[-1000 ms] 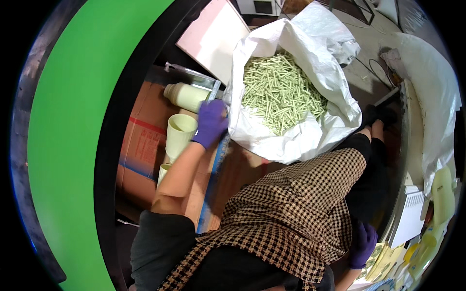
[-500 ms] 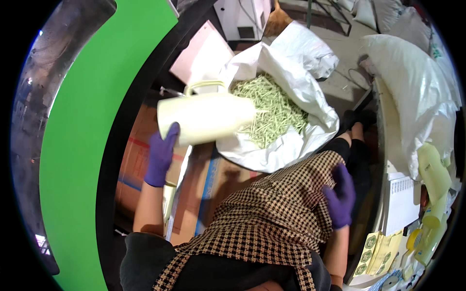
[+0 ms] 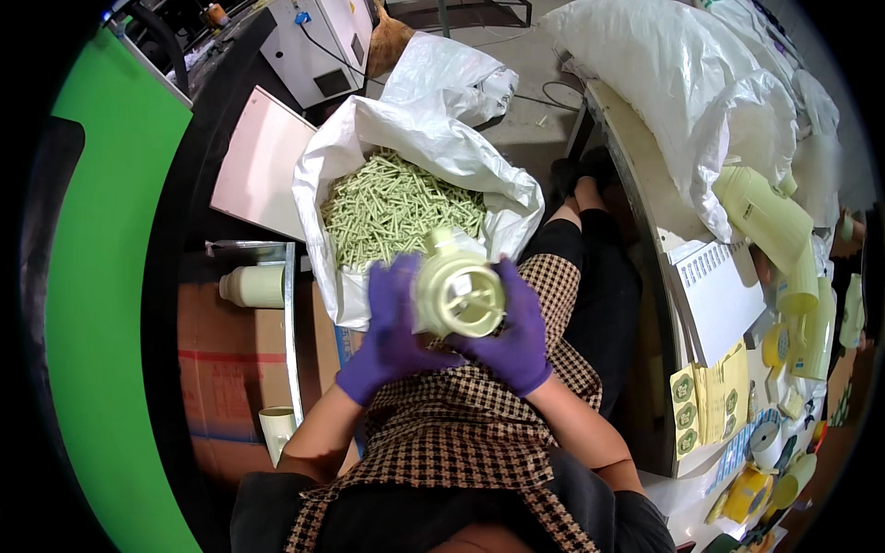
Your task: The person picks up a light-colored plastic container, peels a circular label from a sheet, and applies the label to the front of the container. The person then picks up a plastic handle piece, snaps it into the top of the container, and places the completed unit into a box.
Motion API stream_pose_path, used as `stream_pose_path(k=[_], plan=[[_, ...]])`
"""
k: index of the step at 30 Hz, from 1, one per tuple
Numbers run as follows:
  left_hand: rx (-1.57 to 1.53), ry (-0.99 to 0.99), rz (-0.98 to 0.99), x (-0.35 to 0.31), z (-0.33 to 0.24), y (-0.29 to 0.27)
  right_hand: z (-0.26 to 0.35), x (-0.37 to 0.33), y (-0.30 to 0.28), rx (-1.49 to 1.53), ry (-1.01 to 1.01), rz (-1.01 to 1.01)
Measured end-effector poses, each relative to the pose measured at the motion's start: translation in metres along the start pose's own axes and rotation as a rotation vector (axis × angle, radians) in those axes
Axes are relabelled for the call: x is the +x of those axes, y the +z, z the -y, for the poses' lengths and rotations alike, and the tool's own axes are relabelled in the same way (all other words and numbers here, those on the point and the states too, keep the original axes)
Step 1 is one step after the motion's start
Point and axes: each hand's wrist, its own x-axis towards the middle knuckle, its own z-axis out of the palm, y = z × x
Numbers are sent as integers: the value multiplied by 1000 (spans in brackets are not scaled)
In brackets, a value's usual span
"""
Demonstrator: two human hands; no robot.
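Note:
Both my hands wear purple gloves and meet in front of my lap around a pale yellow-green plastic jug (image 3: 431, 288). Its round end faces up toward me, with a cross-shaped piece inside the rim; the far end is hidden beneath. My left hand (image 3: 392, 318) grips it from the left, slightly blurred. On its other side my right hand (image 3: 518, 330) is closed round it. Just beyond the jug stands an open white woven sack (image 3: 346, 138), holding many small pale green sticks (image 3: 396, 203).
A green conveyor belt (image 3: 115, 230) curves along the left. Between it and me lie cardboard boxes (image 3: 230, 355), a pale jug part (image 3: 253, 286) and an open-ended cylinder (image 3: 277, 429). The right table carries jugs (image 3: 770, 217), a spiral notebook (image 3: 719, 300), stickers (image 3: 714, 396) and tape (image 3: 747, 495).
The jug has come from the left, where my left hand held it sideways, to the middle, end up. My right hand has left my lap and joined it. The view has shifted.

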Motion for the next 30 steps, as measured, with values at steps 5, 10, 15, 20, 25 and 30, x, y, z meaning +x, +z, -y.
stream_pose_path(k=[5,10,15,20,25,30], plan=[[-345,-109,-93,28,-13,14,5,-20,-23,174,36,106],[-170,-11,-63,33,-40,15,5,-35,-14,-219,-223,139],[-153,106,-123,25,-44,41,-5,-43,-9,-365,-68,308],[-92,332,-34,26,-21,54,-32,-41,-11,-319,40,586],[-276,157,-80,58,60,59,-34,24,-111,-353,-214,576],[-184,61,-164,53,82,17,-83,134,-292,-1238,-288,-154]])
